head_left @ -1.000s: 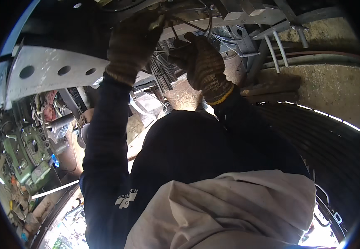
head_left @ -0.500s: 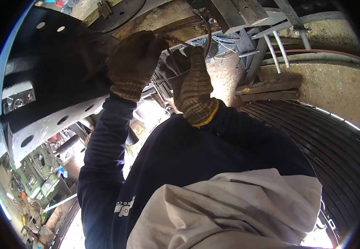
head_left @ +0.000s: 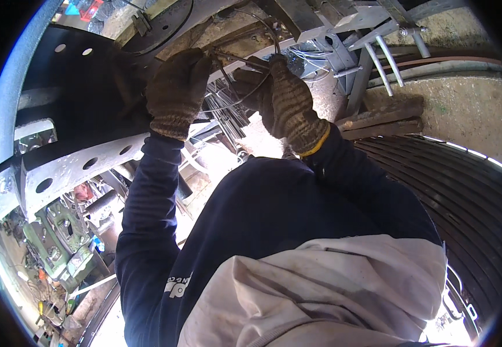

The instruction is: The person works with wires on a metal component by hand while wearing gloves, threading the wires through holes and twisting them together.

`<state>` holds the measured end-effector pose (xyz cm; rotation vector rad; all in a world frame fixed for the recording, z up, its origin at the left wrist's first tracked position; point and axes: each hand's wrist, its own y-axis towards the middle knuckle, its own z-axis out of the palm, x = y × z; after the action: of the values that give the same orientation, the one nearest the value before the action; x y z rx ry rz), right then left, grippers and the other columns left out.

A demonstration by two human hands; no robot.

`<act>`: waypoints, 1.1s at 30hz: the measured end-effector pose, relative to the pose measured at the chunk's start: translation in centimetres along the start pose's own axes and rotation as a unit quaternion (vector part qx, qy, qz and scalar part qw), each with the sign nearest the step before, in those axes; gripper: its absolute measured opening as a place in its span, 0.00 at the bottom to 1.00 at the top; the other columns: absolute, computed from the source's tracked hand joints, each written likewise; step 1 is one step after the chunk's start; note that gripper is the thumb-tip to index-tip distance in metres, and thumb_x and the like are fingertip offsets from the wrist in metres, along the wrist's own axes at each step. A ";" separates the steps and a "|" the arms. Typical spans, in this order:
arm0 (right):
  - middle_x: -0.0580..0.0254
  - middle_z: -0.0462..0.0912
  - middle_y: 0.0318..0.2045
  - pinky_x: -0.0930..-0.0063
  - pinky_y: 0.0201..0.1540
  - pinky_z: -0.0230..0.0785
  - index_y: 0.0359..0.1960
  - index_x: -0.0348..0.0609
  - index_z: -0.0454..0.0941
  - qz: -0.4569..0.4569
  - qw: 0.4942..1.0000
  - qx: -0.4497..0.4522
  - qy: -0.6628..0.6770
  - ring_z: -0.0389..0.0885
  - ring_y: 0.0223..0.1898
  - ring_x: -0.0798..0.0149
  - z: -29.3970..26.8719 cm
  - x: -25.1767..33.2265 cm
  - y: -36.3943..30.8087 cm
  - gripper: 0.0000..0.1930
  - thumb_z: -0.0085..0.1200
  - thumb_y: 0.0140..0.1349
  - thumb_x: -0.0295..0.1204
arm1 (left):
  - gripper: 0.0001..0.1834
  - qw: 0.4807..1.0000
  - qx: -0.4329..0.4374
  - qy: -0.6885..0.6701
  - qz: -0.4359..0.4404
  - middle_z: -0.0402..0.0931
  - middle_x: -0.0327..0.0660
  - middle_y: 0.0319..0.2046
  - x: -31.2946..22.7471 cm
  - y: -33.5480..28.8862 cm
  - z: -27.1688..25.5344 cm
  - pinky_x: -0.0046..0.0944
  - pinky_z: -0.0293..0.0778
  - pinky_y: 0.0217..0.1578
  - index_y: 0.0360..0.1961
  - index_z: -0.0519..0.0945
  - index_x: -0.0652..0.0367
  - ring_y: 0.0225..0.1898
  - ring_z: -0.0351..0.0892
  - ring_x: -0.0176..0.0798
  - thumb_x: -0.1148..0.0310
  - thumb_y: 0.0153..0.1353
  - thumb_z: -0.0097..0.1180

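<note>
Both of my hands wear brown knitted work gloves. My left hand (head_left: pixel 177 92) is closed near the edge of a large dark steel beam (head_left: pixel 83 87); its palm side is hidden. Just right of it, my right hand (head_left: pixel 291 104) is closed on a thin wire loop (head_left: pixel 245 97). The loop curves up past the right fingers and down toward the left hand. A thin straight metal rod (head_left: pixel 242 59) lies between the two hands, its ends partly hidden by the gloves.
A light steel flange with round holes (head_left: pixel 68 173) runs below the dark beam. Steel bars and pipes (head_left: pixel 387 63) stick out at the upper right, above rusty blocks (head_left: pixel 384 118). A green machine (head_left: pixel 60 237) stands at lower left. Several thin rods (head_left: pixel 227 115) lie below my hands.
My right hand has shifted slightly right and upward, and the wire loop has turned with it. My left hand stays closed in nearly the same place. The view has tilted a little.
</note>
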<state>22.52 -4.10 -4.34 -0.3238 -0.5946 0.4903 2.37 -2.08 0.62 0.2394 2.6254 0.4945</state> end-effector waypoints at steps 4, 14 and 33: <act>0.50 0.84 0.49 0.51 0.57 0.78 0.60 0.43 0.71 -0.085 0.991 -0.099 0.022 0.84 0.50 0.51 2.5 -1.2 -0.9 0.26 0.49 0.74 0.51 | 0.13 0.999 -0.015 -0.037 -0.024 0.87 0.45 0.39 -0.3 -0.5 0.4 0.42 0.80 0.44 0.41 0.87 0.55 0.40 0.87 0.47 0.57 0.64 0.64; 0.56 0.82 0.48 0.60 0.51 0.78 0.58 0.48 0.72 -0.122 0.989 -0.078 0.025 0.82 0.48 0.60 0.5 -3.0 0.5 0.26 0.58 0.68 0.51 | 0.12 0.995 -0.014 -0.100 -0.007 0.87 0.45 0.39 1.0 -0.8 1.0 0.37 0.80 0.44 0.44 0.86 0.61 0.39 0.88 0.40 0.67 0.62 0.67; 0.50 0.82 0.51 0.58 0.57 0.75 0.61 0.41 0.73 -0.298 0.845 0.135 -0.423 0.82 0.52 0.49 -5.1 -6.3 -5.0 0.25 0.59 0.67 0.40 | 0.17 0.996 0.087 0.019 -0.010 0.83 0.50 0.38 -12.1 -6.0 -0.4 0.51 0.78 0.44 0.52 0.80 0.58 0.43 0.84 0.55 0.60 0.67 0.54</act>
<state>22.80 -12.33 -9.11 0.3893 -1.4138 0.0756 12.38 -10.72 3.50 0.2596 2.7083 0.2672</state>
